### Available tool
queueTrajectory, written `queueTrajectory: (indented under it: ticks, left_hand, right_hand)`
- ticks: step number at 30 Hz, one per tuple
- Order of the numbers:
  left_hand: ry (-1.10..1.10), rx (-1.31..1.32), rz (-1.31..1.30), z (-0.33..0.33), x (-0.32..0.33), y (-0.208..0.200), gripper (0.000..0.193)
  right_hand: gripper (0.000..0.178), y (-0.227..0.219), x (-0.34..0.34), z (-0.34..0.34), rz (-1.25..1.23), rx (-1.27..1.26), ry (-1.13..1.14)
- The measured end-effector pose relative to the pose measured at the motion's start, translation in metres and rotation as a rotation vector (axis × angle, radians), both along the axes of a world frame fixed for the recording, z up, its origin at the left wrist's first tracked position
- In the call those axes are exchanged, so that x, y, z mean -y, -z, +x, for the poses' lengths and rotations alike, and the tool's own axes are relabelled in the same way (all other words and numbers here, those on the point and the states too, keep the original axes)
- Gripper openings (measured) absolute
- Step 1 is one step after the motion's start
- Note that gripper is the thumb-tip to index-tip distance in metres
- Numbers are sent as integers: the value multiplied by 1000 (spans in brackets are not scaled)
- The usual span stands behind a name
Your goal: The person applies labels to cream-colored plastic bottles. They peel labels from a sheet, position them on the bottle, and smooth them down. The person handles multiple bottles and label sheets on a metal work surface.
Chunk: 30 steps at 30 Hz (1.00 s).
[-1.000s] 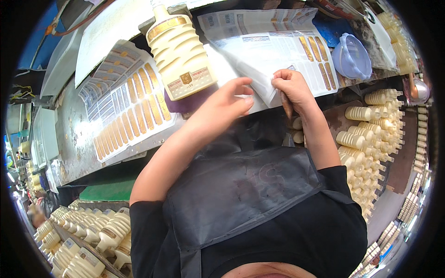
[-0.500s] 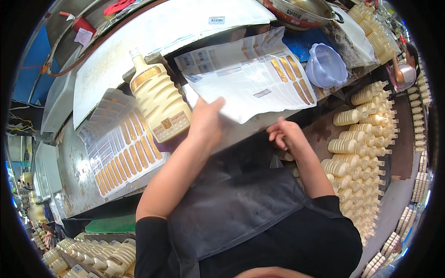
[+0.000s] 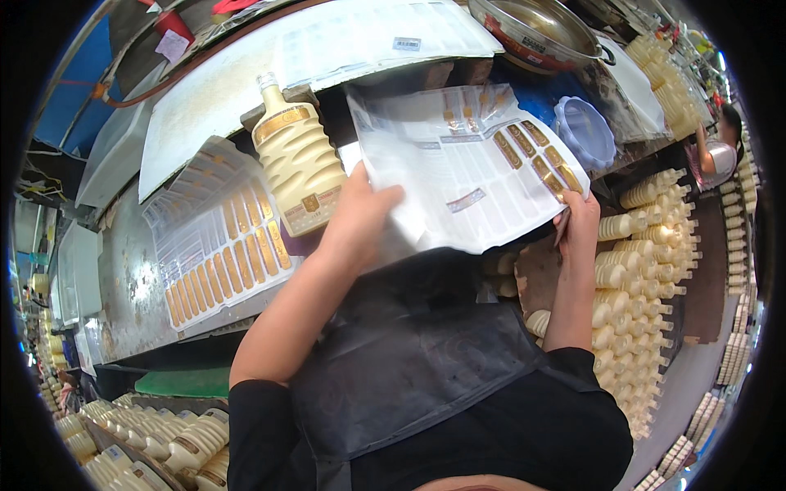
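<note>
A white sheet of gold and clear labels (image 3: 442,225) is spread in front of me, its far part curling up. My left hand (image 3: 358,214) grips the sheet's left edge with the thumb on top. At the lower right corner, beside the gold labels, my right hand (image 3: 579,214) has its fingers closed on the sheet. A cream ribbed bottle (image 3: 303,172) with a gold neck band stands just left of the sheet, leaning slightly. Further left, a second label sheet (image 3: 182,266) with rows of gold strips lies on the bench.
Beyond the sheet are a lavender bowl (image 3: 584,135) and a large metal pan (image 3: 536,33). A white board (image 3: 221,106) spans the back of the bench. Many cream bottles (image 3: 630,303) are stacked at right, more (image 3: 164,434) at lower left. Another person (image 3: 719,151) works at far right.
My right hand has moved up and right and now grips the sheet's corner. The sheet has shifted right and is held at both sides. The view has tilted slightly.
</note>
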<state>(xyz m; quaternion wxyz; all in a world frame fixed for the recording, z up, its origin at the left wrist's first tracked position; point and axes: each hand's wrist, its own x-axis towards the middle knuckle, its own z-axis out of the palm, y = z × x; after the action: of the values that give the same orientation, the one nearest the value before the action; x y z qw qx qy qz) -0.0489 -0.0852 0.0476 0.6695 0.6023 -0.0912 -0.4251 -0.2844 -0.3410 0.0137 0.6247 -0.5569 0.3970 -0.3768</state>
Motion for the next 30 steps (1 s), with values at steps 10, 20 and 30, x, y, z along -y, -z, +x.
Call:
queueTrajectory:
  ticks: [10,20,30]
  left_hand:
    - [370,342,-243,-10,-61,-49,60]
    - [-153,493,-319,23,-211,-104,64]
    - [-529,632,-49,101,-370,-73,57]
  right_hand:
    - [33,-101,-85,-37,-441,-137,204]
    - [42,-155,-143,42,-1274,-24,-189]
    - [27,-74,-282,212,-377,344,-759]
